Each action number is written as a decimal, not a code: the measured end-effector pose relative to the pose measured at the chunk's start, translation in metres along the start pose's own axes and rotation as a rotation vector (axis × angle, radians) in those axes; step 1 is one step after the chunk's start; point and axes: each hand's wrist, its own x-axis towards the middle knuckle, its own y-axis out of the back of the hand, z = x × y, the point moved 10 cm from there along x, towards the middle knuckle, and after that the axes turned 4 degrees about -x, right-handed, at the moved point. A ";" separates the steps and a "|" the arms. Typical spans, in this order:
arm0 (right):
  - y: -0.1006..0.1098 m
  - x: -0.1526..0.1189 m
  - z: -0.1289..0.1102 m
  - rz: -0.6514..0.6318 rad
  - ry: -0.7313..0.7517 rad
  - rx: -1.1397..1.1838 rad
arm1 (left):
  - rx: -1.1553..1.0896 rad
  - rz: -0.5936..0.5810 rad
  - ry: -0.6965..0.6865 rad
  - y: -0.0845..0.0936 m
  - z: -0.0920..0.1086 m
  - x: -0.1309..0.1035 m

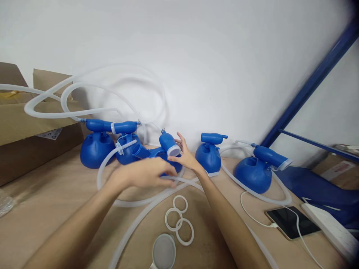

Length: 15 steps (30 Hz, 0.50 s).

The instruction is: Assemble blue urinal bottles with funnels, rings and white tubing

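Observation:
My right hand (pixel 185 154) curves round a blue funnel piece (pixel 167 141), thumb below its white cap (pixel 173 151) and fingers at its far side. A clear hose runs from the funnel's upper end. My left hand (pixel 148 172) hovers left of it, palm down, fingers stretched out and holding nothing. Partly hidden behind both hands is a blue urinal bottle (pixel 174 167). Another such bottle (pixel 126 149) stands further left, with a hose passing through a white clip (pixel 120 147). Several white rings (pixel 185 231) and a round, pale lid (pixel 164 251) lie in front of my hands.
More blue urinal bottles stand at left (pixel 97 151), right of centre (pixel 208 158) and far right (pixel 252 175). Clear hoses (pixel 140 220) loop over the table. Cardboard boxes (pixel 42 153) sit at left. A tablet (pixel 291 222), white cable and white power strip (pixel 331 231) lie at right.

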 end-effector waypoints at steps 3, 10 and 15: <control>-0.001 0.002 -0.003 -0.014 -0.017 -0.032 | 0.194 0.246 0.297 0.050 -0.062 -0.005; 0.006 -0.006 -0.015 0.134 -0.026 -0.354 | 0.300 0.295 0.603 0.058 -0.159 -0.002; 0.018 -0.012 -0.035 0.242 -0.055 -0.639 | 0.296 0.338 0.613 0.057 -0.166 -0.002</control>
